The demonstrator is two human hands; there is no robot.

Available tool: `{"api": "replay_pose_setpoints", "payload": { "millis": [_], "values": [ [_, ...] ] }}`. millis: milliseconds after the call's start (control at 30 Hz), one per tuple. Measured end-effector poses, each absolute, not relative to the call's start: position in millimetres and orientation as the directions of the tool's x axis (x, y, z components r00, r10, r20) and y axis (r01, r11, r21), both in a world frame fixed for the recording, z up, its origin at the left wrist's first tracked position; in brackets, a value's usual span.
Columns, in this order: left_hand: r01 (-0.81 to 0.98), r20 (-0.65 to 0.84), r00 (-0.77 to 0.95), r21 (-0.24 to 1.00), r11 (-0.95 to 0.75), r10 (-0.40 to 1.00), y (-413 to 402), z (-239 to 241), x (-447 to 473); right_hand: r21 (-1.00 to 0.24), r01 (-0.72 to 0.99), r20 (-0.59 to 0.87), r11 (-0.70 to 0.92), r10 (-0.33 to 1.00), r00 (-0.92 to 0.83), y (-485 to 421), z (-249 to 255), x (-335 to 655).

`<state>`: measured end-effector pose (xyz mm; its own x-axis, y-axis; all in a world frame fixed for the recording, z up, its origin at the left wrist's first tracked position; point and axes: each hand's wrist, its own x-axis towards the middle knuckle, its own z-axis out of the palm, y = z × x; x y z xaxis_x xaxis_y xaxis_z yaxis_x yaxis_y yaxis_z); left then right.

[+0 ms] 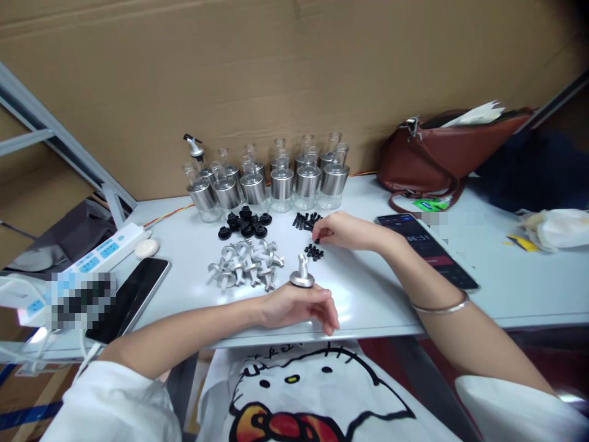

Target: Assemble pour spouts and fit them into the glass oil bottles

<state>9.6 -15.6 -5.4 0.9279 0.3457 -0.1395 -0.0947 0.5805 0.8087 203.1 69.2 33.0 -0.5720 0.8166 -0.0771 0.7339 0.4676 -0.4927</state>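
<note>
My left hand (299, 307) rests at the table's near edge, fingers curled around a silver metal pourer spout (302, 274) that stands up out of the grip. My right hand (343, 231) reaches forward, its fingertips pinched at the small black parts: black pins (306, 220) just left of it and a cluster of small black rings (313, 252) below it. What the fingertips hold is too small to name. A pile of silver pourer spouts (243, 264) lies left of centre, with black rubber stoppers (245, 223) behind it. Glass bottles with steel sleeves (276, 181) stand in rows at the back.
A brown leather bag (442, 153) sits at the back right. A phone showing a timer (427, 248) lies under my right forearm's side. Another dark phone (133, 294), a power strip (108, 248) and a small white oval object (146, 248) lie at the left. Cardboard (294, 73) backs the table.
</note>
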Motion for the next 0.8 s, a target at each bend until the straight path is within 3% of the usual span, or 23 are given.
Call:
{"api": "replay_pose_setpoints", "payload": {
  "millis": [600,800],
  "values": [
    [-0.096,-0.152,0.929,0.782,0.616,0.337,-15,-5,10,-0.487,0.772,-0.262,0.409,0.774,-0.576,61,44,200],
    [-0.106,-0.143,0.928,0.786,0.609,0.345,-16,-5,10,-0.514,0.738,-0.260,0.438,0.740,-0.620,57,47,196]
  ]
}}
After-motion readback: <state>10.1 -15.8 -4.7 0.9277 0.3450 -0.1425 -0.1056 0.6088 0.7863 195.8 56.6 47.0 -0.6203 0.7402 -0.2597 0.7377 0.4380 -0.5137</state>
